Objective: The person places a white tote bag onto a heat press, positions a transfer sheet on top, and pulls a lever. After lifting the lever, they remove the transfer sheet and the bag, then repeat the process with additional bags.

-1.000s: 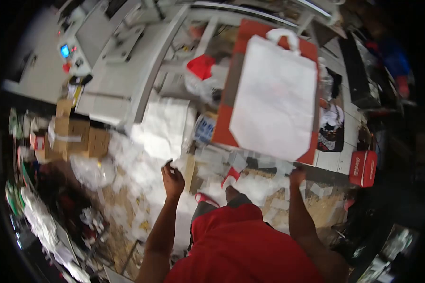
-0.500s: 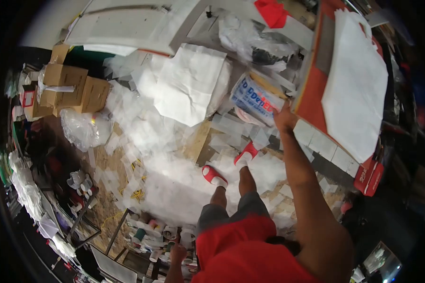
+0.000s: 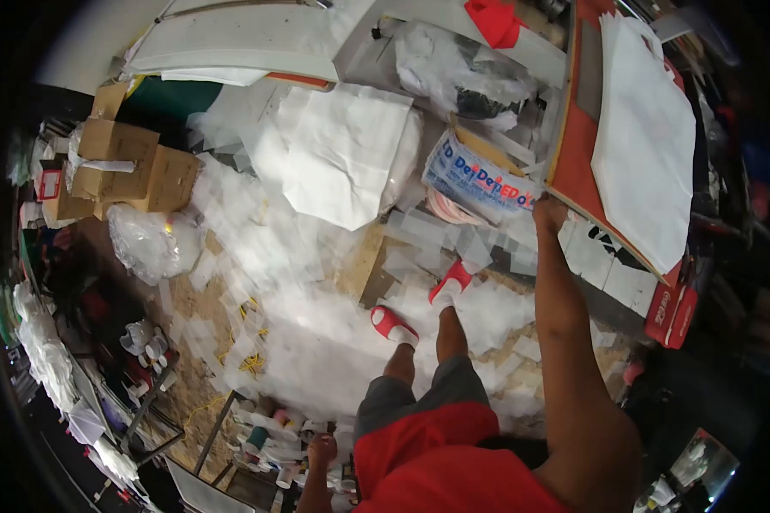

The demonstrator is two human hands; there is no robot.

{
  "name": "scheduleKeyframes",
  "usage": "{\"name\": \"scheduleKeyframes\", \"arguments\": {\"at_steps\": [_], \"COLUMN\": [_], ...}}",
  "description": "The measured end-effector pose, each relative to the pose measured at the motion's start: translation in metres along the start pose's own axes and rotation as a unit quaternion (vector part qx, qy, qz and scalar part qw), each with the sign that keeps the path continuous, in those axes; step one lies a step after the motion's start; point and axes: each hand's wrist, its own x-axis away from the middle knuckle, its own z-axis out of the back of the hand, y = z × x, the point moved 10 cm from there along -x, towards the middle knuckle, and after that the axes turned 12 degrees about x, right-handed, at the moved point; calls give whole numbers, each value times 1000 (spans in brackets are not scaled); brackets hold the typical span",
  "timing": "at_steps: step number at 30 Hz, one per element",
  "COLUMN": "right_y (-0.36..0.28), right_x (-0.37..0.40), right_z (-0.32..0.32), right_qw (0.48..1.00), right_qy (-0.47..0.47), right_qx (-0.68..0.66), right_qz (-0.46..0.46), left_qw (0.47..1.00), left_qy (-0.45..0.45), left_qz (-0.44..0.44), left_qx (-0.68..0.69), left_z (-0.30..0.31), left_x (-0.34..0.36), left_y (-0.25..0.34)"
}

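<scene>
My right hand [image 3: 552, 212] is closed on the right edge of a printed sheet [image 3: 479, 181] with blue and red "DepEd" lettering. The sheet is stretched out below a shelf, beside the corner of an orange-edged table [image 3: 565, 158]. Pinkish folded material [image 3: 449, 208] shows under it. Down by my left side, my left hand [image 3: 322, 449] is small in view with its fingers curled; whether anything is in it I cannot make out. Spools and cups [image 3: 269, 440] lie near that hand.
White sheets [image 3: 650, 145] cover the table at right. A large white sheet [image 3: 346, 154] lies ahead. Cut scraps [image 3: 308, 333] litter the floor around my red slippers [image 3: 393, 325]. Cardboard boxes [image 3: 124, 162], a plastic bag [image 3: 154, 244] and yellow cord [image 3: 250, 363] are at left.
My right hand has moved right and slightly down with the printed sheet's edge, so more of its lettering shows. My left hand has shifted slightly up.
</scene>
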Motion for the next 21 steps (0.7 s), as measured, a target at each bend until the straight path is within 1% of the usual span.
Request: {"name": "scheduleKeyframes", "arguments": {"at_steps": [1, 2, 3, 4, 5, 6, 7, 8, 9, 10, 11, 12, 13, 14, 15, 16, 17, 18, 19, 20, 21], "right_y": [-1, -8, -11, 0, -7, -23, -41, -53, -51, -45, -34, -8, 16, 47, 79, 105, 128, 150, 171, 193, 210], "right_x": [2, 8, 16, 11, 23, 46, 69, 94, 117, 129, 134, 129, 124, 114, 102, 84, 62, 38, 15, -13, -37], "right_z": [9, 44, 70, 27, 60, 105, 145, 199, 233, 278, 330, 361, 376, 369, 358, 362, 373, 376, 374, 370, 366], "right_qw": [1000, 993, 971, 994, 999, 989, 953, 945, 933, 915, 908, 892, 866, 857, 840, 800, 808, 796, 767, 797, 804], "right_qy": [4, 117, 229, 82, 21, -36, 36, 51, 30, 36, 63, 51, 38, 11, -18, -16, 2, 26, 47, 59, 90], "right_qx": [-4, 33, 72, 74, -35, -143, -261, -275, -303, -339, -348, -414, -482, -512, -542, -599, -587, -603, -637, -594, -580], "right_qz": [-3, 7, 14, 2, 7, 13, 150, 169, 190, 216, 224, 176, 127, 58, -10, -34, -42, -44, -70, -87, -91], "left_qw": [1000, 999, 999, 998, 997, 995, 993, 986, 978, 949, 923, 904, 894, 893, 895, 857, 835, 828, 808, 787, 765], "left_qy": [13, 26, 31, 42, 54, 64, 66, 97, 124, 171, 173, 191, 194, 190, 156, 132, 122, 87, 86, 92, 96], "left_qz": [21, 41, 34, 13, -11, -83, -99, -132, -166, -248, -344, -382, -403, -408, -415, -499, -532, -545, -577, -604, -629], "left_qx": [-11, -20, -19, -34, -48, -4, -4, -21, -37, -96, -21, 17, 33, -16, 46, 9, 71, 97, 83, 89, 97], "left_z": [7, 15, 19, 25, 28, 31, 33, 39, 44, 51, 57, 65, 74, 75, 89, 85, 97, 99, 101, 103, 103], "left_x": [3, 4, 2, 3, 2, 3, -4, -11, -14, -14, -15, -13, -12, -28, -6, -6, 19, 36, 53, 70, 89], "left_y": [0, 2, 4, 10, 14, 26, 36, 52, 71, 111, 146, 188, 235, 272, 344, 394, 455, 509, 560, 607, 652]}}
